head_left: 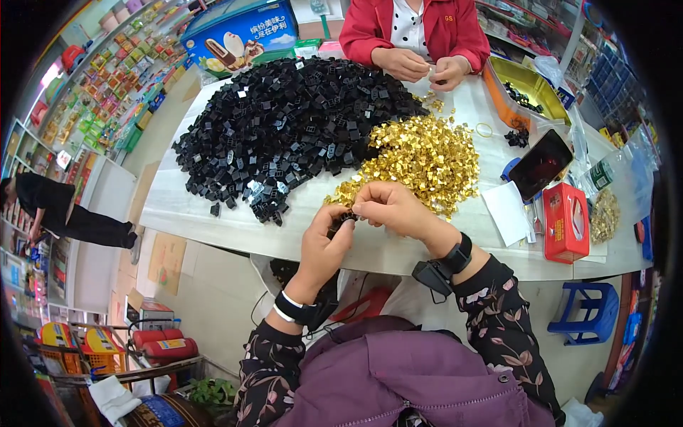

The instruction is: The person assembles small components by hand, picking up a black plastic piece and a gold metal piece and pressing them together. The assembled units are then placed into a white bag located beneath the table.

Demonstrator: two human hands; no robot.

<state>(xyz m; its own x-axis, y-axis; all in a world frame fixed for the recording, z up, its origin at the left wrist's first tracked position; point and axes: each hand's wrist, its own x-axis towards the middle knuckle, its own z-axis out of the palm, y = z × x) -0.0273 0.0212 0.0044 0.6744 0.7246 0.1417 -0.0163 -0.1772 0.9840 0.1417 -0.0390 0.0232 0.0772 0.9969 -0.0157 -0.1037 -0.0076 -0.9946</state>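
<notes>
Gripping a small black plastic part [341,219], the left hand [324,245] curls its fingers closed around it just over the near table edge. Right hand [390,206] meets it from the other side, fingertips pinched together at the same part; whether a gold piece sits in that pinch cannot be told. Both wrists carry dark bands, floral sleeves behind them.

Just beyond the right hand: heap of small gold metal pieces [423,156], spread on the white table [213,220]. Touching that heap on its left and far side: a much larger mound of black plastic parts [284,121], a few strays lying apart near the table's near-left edge.

Across the table, a second person in a red jacket [370,25] has both hands together over a small piece.

Right of the gold heap: dark phone [541,164] lying tilted, white paper slip [506,211] near it, red box [565,222] toward the near-right edge. Farther back, yellow tray with orange rim [530,85] holding a few black parts.

Blue stool [585,313] on the floor below the table's right end.
</notes>
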